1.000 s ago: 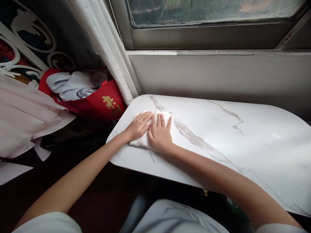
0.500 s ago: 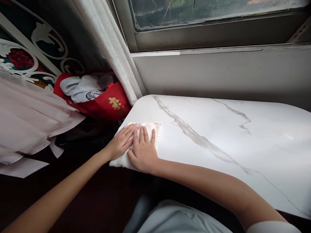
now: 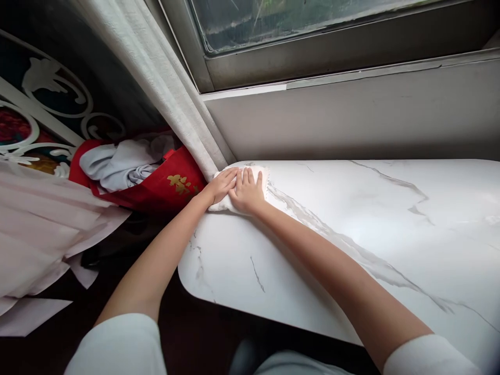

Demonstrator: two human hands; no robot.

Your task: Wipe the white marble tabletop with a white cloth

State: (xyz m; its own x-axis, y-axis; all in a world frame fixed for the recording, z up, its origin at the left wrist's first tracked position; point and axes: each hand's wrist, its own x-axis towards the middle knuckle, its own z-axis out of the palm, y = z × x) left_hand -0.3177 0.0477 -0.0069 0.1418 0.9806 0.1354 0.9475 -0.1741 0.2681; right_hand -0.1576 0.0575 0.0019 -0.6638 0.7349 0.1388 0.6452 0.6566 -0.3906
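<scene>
A white cloth (image 3: 223, 206) lies flat at the far left corner of the white marble-patterned table (image 3: 312, 208). My left hand (image 3: 222, 185) rests palm down on the cloth's left part, fingers stretched out toward the upper right. Beside it, my right hand (image 3: 247, 191) presses flat on the same cloth with its fingers spread. The two hands are close together, nearly touching. Neither is wrapped round the cloth. Most of the cloth's middle is hidden beneath them.
A red bag (image 3: 172, 179) holding pale clothing (image 3: 121, 164) stands left of the table. A whitish curtain (image 3: 156, 78) hangs at the corner. Behind the table are a low wall (image 3: 344, 114) and a window (image 3: 273, 26). Pale pink fabric (image 3: 42, 234) hangs at left.
Both hands have slid the cloth away from me, from the table's near left edge to its far left corner. The near left corner of the table now shows.
</scene>
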